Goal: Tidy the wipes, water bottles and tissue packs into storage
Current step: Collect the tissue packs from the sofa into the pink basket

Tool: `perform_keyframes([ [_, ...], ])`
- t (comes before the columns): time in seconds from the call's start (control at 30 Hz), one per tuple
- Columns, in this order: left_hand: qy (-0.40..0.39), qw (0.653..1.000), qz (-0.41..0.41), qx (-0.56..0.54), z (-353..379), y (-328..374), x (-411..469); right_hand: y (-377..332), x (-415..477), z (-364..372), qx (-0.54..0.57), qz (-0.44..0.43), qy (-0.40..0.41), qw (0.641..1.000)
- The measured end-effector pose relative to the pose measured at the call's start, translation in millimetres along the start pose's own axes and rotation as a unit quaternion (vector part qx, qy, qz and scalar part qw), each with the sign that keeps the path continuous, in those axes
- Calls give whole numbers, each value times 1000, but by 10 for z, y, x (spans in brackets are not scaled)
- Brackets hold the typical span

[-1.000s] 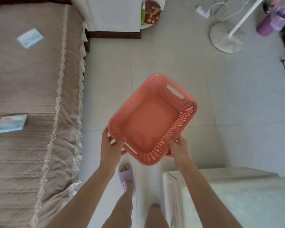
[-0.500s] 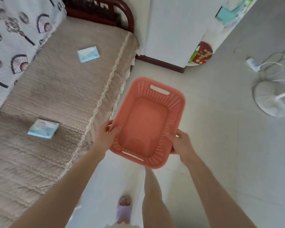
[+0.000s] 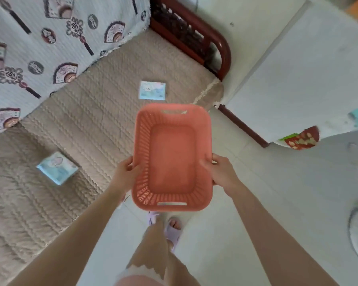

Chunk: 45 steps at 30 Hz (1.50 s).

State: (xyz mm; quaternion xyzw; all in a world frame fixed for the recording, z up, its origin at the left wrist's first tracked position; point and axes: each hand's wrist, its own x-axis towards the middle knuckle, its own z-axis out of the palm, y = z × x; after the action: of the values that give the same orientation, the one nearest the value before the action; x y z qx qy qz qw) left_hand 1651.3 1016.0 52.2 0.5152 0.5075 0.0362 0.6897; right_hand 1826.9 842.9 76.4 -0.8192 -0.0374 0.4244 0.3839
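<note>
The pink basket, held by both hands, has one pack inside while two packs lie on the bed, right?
Not quite: the head view shows the basket empty. The left hand and right hand hold its sides, and the far pack and near pack lie on the bed.

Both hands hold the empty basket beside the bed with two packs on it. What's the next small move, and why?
Probably set the basket down on the bed cover near the packs: the left hand and right hand both grip its sides, so neither is free to lift the near pack or the far pack.
</note>
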Motion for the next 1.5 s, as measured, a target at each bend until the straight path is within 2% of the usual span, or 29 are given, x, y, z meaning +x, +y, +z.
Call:
perform_keyframes([
  [0.2,75,996,1,-53,-174,405,722,-737,1031,212,-67,-35,-18,997],
  [0.33,137,987,-19,-83,-357,719,1242,-1347,1740,470,-112,-49,-58,991],
  [0.67,254,955,-61,-142,-625,998,1915,-2161,2749,1013,-186,-68,-160,967],
  [0.8,312,931,-75,-173,-601,987,2094,-2305,3084,1148,-166,-48,-224,959],
  [0.93,389,888,-106,-220,-459,895,2241,-2392,3458,1222,-158,0,-277,948],
  [1.07,450,838,-131,-278,-248,753,2362,-2391,4003,1277,-228,-24,-279,933],
  [1.23,508,796,-131,-302,-101,665,2405,-2302,4518,1383,-280,-31,-279,918],
  [1.5,540,771,-147,-304,52,597,2496,-2146,5004,1533,-341,-98,-274,894],
])
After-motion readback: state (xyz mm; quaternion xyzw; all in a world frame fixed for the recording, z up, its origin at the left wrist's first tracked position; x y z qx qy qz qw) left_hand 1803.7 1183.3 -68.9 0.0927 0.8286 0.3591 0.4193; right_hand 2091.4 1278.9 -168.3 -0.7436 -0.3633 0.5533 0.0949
